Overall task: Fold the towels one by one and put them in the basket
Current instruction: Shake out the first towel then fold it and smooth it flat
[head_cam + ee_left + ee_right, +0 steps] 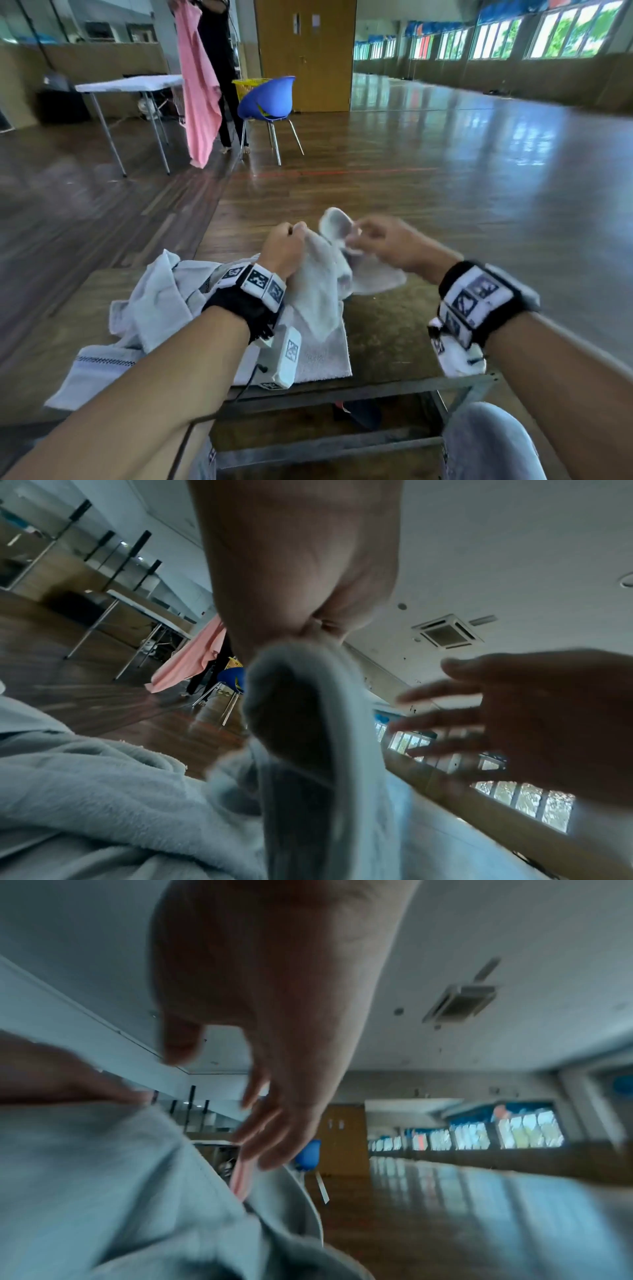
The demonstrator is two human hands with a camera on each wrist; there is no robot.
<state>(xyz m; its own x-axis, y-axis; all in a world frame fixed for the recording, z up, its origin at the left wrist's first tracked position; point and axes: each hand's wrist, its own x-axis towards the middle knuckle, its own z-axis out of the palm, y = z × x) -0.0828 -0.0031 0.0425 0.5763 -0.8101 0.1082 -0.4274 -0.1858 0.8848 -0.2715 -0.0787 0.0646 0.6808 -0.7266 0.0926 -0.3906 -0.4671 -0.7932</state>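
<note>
From overhead, the left hand (286,251) grips a bunched edge of a pale grey towel (322,291) lifted above the table (394,342), just right of a crumpled towel heap (150,308), while the right hand (387,245) touches the towel's far edge. The left wrist camera shows fingers (329,628) pinching the fabric fold. The right wrist camera shows loose, spread fingers (260,1131) beside the cloth, gripping nothing.
</note>
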